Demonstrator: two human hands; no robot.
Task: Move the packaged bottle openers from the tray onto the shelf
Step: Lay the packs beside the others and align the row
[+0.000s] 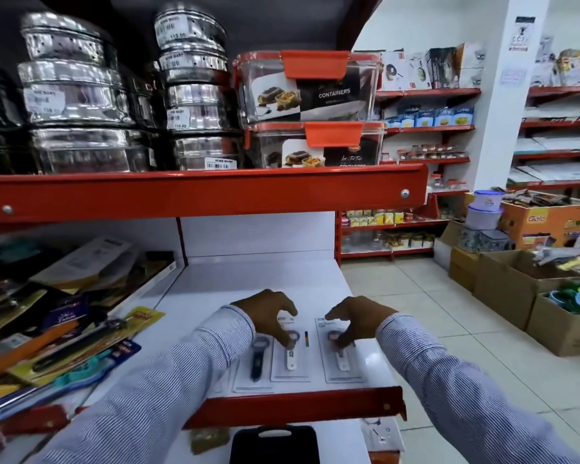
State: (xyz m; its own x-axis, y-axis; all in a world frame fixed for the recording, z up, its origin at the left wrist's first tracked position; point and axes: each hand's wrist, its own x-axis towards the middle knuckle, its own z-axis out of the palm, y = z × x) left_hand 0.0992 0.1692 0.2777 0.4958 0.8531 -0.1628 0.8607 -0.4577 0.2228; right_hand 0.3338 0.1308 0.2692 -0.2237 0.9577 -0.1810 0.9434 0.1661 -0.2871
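Left hand (pixel 268 316) and right hand (pixel 355 321) curled onto white-handled carded bottle openers (pixel 290 354), seemingly straightening them on white shelf (pixel 265 279); grip unclear.

The left hand (pixel 268 316) covers the top of the middle bottle opener pack (pixel 290 358), and the right hand (pixel 355 321) covers part of the right pack (pixel 342 360). Print on all three cards is too blurred to read (the left pack (pixel 253 366) runs under the sleeve (pixel 188 363)). The black tray (pixel 275 445) is cut off by the bottom edge.

Your sleeves (pixel 188 373): long, light blue-white, fine pinstripes, cuffs at wrists. Left hand (pixel 268 313) and right hand (pixel 359 318) bare.
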